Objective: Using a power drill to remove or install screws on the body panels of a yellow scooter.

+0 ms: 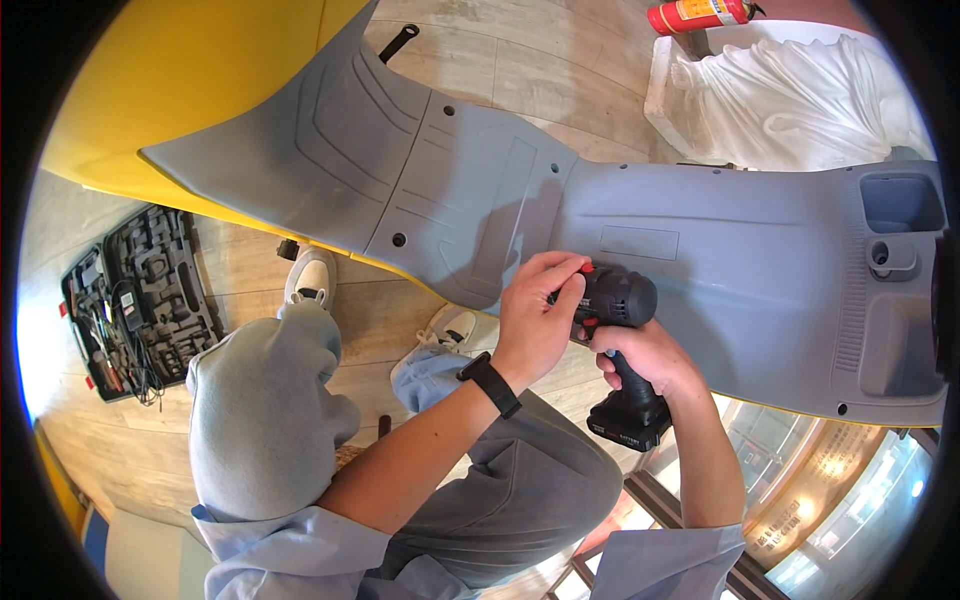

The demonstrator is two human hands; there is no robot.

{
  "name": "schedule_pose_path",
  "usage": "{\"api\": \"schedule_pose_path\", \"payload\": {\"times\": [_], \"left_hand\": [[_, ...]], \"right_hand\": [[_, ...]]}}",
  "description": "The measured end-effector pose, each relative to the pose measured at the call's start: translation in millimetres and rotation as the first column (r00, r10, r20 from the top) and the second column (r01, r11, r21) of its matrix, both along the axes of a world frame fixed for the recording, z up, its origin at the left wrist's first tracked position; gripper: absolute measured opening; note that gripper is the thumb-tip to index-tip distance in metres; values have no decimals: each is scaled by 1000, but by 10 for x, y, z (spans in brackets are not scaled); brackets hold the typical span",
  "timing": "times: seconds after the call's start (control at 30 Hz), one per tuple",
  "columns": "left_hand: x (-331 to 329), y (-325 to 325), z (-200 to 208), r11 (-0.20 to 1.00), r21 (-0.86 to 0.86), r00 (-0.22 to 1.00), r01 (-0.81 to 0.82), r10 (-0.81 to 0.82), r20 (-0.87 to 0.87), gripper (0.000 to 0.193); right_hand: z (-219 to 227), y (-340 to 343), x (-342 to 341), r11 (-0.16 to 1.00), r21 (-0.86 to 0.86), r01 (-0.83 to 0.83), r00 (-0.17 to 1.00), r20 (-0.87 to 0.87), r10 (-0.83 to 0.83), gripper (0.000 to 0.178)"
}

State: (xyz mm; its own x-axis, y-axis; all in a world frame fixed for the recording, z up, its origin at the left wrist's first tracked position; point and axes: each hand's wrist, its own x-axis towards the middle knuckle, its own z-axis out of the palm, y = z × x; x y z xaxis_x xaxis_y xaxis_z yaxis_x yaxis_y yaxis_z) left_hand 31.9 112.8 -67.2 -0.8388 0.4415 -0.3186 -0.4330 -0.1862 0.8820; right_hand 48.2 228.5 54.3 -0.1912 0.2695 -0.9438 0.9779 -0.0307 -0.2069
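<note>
A black cordless drill point(618, 297) with red details is held between my two hands above a grey plastic vehicle panel point(640, 200). My right hand point(655, 358) wraps round its grip, just above the battery pack point(630, 420). At the front end of the drill, my left hand point(540, 305) closes its fingers on the chuck area; a black watch sits on that wrist. What is in the chuck is hidden by the left hand. Dark screw holes point(399, 240) dot the panel, which joins a yellow body point(200, 90) at the upper left.
An open black tool case point(140, 300) with tools and cables lies on the wooden floor at left. A white cloth point(790, 100) covers something at the upper right, near a red fire extinguisher point(700, 14). My shoes stand beside the panel's near edge. Cup recesses point(890, 258) shape its right end.
</note>
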Motion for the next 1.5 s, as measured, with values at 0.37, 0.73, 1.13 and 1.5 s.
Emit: {"api": "schedule_pose_path", "payload": {"times": [0.37,0.73,1.13,1.5], "left_hand": [[-156,-138,-65,971,-237,849,-8,-119,-516,19],[-138,-24,-45,993,-62,994,103,-104,-14,13],[-106,50,23,956,293,937,-9,-95,337,11],[392,31,295,968,-226,987,-108,77,-140,43]], "right_hand": [[-22,3,-7,1000,-2,18,1000,24,-18,14],[-11,-6,-6,1000,4,29,1000,-12,-29,14],[2,5,-23,999,-15,35,999,15,-35,14],[-28,-21,-23,1000,28,12,1000,6,-12,14]]}}
